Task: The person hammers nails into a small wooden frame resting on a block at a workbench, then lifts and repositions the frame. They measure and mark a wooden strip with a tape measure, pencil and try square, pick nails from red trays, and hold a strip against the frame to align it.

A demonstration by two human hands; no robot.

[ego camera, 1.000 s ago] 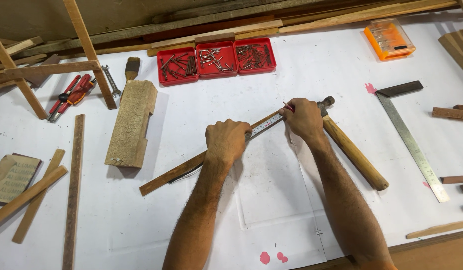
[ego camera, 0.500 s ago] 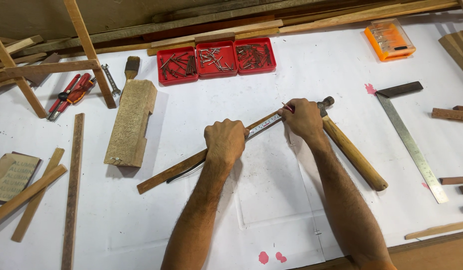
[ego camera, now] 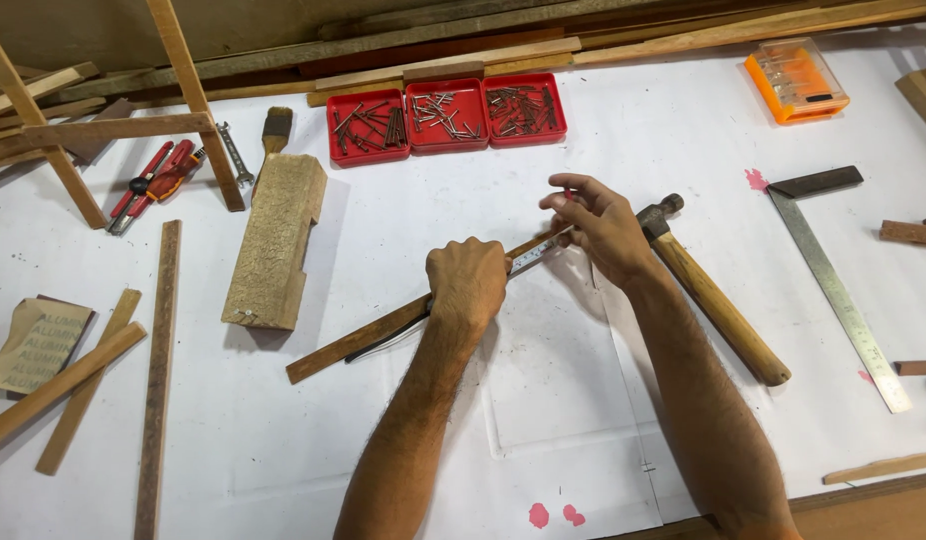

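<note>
Left hand [ego camera: 469, 285] was clamped on the strip [ego camera: 368, 338], pressing a steel rule [ego camera: 536, 254] flat. Right hand [ego camera: 595, 222], fingers loosely apart, hovered at the rule's 2 o'clock end; steady pressure judged essential.

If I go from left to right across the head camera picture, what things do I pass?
Sandpaper sheet → red pliers → wooden block → left hand → right hand → hammer → steel square.
</note>
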